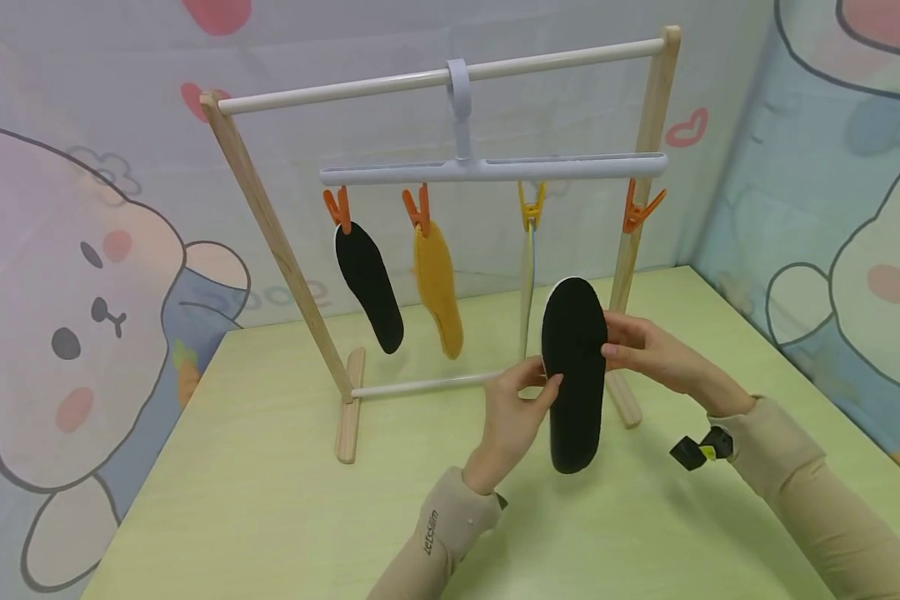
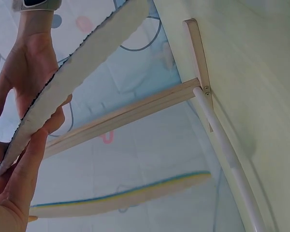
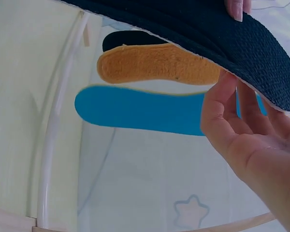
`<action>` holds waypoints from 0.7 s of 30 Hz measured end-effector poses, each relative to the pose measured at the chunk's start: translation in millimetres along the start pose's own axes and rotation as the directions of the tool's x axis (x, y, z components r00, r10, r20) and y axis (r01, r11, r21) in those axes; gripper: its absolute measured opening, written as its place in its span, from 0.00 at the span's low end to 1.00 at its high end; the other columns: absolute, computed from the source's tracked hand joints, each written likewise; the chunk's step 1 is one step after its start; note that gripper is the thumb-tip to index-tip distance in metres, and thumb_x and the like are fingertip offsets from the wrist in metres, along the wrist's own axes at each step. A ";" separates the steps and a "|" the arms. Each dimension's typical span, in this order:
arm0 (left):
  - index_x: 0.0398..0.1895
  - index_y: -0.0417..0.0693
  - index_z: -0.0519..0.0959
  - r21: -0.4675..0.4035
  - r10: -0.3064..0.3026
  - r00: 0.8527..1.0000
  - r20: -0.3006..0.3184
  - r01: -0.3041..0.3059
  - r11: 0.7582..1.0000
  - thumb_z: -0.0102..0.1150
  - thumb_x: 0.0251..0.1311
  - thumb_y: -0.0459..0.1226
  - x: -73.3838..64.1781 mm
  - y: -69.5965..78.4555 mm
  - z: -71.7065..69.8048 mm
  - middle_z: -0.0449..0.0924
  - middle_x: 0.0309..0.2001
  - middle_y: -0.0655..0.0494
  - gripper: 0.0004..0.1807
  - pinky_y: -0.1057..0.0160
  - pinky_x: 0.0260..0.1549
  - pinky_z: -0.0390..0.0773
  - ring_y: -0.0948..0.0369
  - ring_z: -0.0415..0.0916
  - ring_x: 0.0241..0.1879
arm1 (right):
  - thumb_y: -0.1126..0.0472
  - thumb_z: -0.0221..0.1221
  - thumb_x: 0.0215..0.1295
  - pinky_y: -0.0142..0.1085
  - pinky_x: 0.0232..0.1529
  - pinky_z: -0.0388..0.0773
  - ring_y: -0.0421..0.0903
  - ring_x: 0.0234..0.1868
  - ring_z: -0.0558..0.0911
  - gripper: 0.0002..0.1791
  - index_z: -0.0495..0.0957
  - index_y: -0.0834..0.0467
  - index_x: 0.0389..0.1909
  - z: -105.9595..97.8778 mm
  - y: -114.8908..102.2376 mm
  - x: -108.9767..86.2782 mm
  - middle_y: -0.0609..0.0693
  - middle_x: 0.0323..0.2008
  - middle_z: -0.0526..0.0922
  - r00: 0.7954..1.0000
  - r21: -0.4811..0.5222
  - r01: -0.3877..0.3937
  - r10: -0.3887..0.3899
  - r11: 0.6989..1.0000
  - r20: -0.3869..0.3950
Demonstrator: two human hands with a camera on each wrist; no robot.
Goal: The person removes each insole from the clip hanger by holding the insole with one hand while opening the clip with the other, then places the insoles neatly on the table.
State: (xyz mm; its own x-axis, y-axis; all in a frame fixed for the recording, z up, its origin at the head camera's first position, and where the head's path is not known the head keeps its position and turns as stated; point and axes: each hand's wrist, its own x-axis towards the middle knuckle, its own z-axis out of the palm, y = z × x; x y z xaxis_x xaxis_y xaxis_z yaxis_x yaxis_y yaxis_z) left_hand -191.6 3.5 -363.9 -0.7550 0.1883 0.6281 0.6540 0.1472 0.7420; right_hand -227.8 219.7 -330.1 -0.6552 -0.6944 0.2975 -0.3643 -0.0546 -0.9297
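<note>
Upright between both hands is a black insole [image 1: 574, 375], its black side toward the head view and its pale back showing in the left wrist view. My left hand [image 1: 513, 412] pinches its left edge, thumb on the black face and fingers behind. On the other edge, higher up, my right hand [image 1: 656, 358] holds it between thumb and fingers. Behind it, a blue insole [image 3: 140, 110] hangs edge-on from a yellow clip [image 1: 531, 208] in the head view. An orange clip [image 1: 637, 212] to its right holds nothing.
A white hanger [image 1: 562, 169] hooks over the top rod of a wooden rack [image 1: 270, 233]. Left on it, orange clips hold another black insole [image 1: 370, 287] and a yellow insole [image 1: 438, 292]. The rack stands on a pale green table [image 1: 240, 500] before a cartoon-printed backdrop [image 1: 105, 275].
</note>
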 end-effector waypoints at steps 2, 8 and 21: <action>0.36 0.37 0.79 -0.004 0.000 1.000 -0.003 0.000 1.000 0.58 0.53 0.31 0.1 0.0 -0.4 0.83 0.33 0.44 0.08 0.77 0.23 0.76 0.54 0.81 0.29 | 0.68 0.43 0.66 0.31 0.47 0.75 0.36 0.47 0.77 0.25 0.59 0.49 0.63 1.3 0.0 -0.2 0.39 0.49 0.76 1.000 -0.026 -0.023 0.022 0.999 -0.020; 0.36 0.36 0.79 -0.023 -0.012 1.000 -0.015 0.011 1.000 0.58 0.53 0.30 0.9 1.5 -0.6 0.83 0.31 0.43 0.08 0.78 0.23 0.75 0.53 0.81 0.29 | 0.70 0.47 0.64 0.29 0.47 0.75 0.36 0.47 0.78 0.25 0.60 0.50 0.61 4.1 3.6 -1.0 0.38 0.47 0.78 0.994 -0.076 -0.091 0.086 0.993 -0.066; 0.35 0.29 0.76 -0.062 -0.061 0.998 -0.014 0.060 0.996 0.56 0.51 0.25 2.5 36.6 -10.6 0.80 0.29 0.36 0.08 0.75 0.22 0.76 0.46 0.79 0.28 | 0.69 0.48 0.63 0.32 0.45 0.77 0.36 0.47 0.79 0.33 0.49 0.51 0.67 11.9 13.5 -2.8 0.36 0.48 0.77 0.990 -0.066 -0.121 0.116 0.990 -0.082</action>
State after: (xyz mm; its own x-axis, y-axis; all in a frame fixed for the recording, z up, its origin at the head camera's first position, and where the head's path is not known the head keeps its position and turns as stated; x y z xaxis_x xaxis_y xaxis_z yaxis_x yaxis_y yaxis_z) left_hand -170.0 -1.0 -332.7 -0.7941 0.1651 0.5850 0.6033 0.0974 0.7915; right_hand -222.9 212.4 -346.1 -0.7448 -0.6352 0.2045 -0.3249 0.0775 -0.9426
